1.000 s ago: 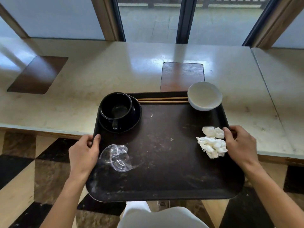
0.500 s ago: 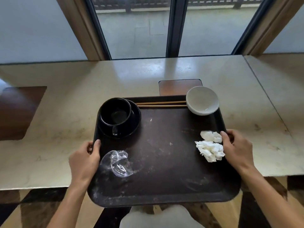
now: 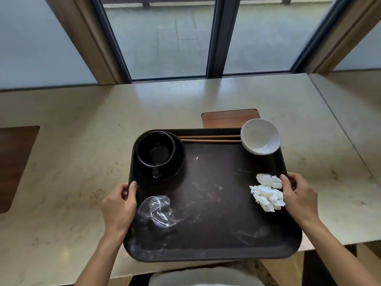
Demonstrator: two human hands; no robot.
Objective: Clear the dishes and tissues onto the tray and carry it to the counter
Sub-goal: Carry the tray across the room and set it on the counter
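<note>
A dark brown tray (image 3: 214,230) is held over the beige counter (image 3: 82,124). My left hand (image 3: 118,209) grips its left rim and my right hand (image 3: 299,198) grips its right rim. On the tray stand a black cup (image 3: 155,150) on a black saucer (image 3: 177,168) at the far left and a white bowl (image 3: 260,136) at the far right. A pair of wooden chopsticks (image 3: 208,138) lies along the far rim. Crumpled white tissues (image 3: 267,193) lie beside my right thumb. Crumpled clear plastic (image 3: 157,211) lies near my left hand.
A wooden inlay panel (image 3: 228,117) sits in the counter just beyond the tray, and another (image 3: 14,162) at the left. Windows with dark frames (image 3: 216,36) rise behind the counter. A seam (image 3: 334,118) splits the counter at the right. My light trousers (image 3: 204,277) show below.
The view has moved forward and tilted up, so the tray now sits further over the counter and the checkered floor has left the view. Both hands keep their grip on the rims.
</note>
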